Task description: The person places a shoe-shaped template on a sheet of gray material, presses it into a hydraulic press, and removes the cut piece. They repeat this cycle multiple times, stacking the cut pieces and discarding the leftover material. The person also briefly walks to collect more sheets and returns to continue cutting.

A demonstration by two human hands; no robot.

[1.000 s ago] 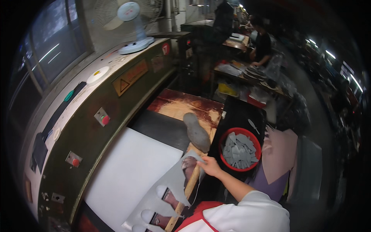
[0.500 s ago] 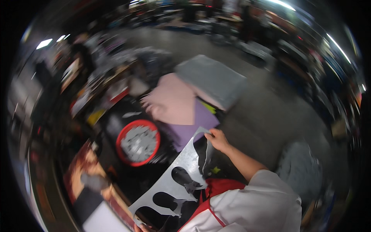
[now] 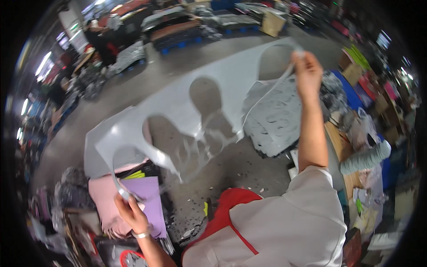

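Observation:
A thin grey sheet with large rounded cut-outs is stretched in the air between my two hands. My right hand pinches its upper right corner, the arm reaching far out. At the opposite end, low on the left, my left hand closes on the sheet's lower corner. Ragged strips hang along the near edge, and motion blurs them. Behind the right part of the sheet lies a pile of similar grey cut-out sheets on the floor.
To the left stand a grey stack, pink sheets and purple sheets. A red-rimmed basin shows below. A grey roll and boxes line the right. Dark scraps dot the floor; wrapped stacks stand far back.
My view has swung to the right, away from the basin. The grey sheet has been raised and spread out wide, my right hand now far out and my left hand fully in view.

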